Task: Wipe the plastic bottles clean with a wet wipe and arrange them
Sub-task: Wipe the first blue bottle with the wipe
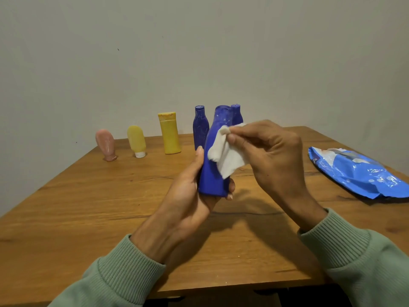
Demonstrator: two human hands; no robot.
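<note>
From the head view, my left hand (188,191) grips the held blue bottle (212,176) around its base. The thumb lies up the bottle's left edge and the fingertips wrap around under its right corner. The bottle is lifted off the table (88,207), near the middle of the scene. Its long axis is close to upright, with the cap end up and leaning slightly right and far.

My right hand (272,156) comes in from the right and pinches the wet wipe (228,158), which lies against the bottle's upper right face. I judge the next stroke should run along that axis, shoulder to base. The right hand does the wiping because it is already on the bottle.

Along the far edge stand the pink tube (106,144), yellow tube (136,140), yellow bottle (170,134) and two more blue bottles (200,129). The wipes pack (354,173) lies to the right.
</note>
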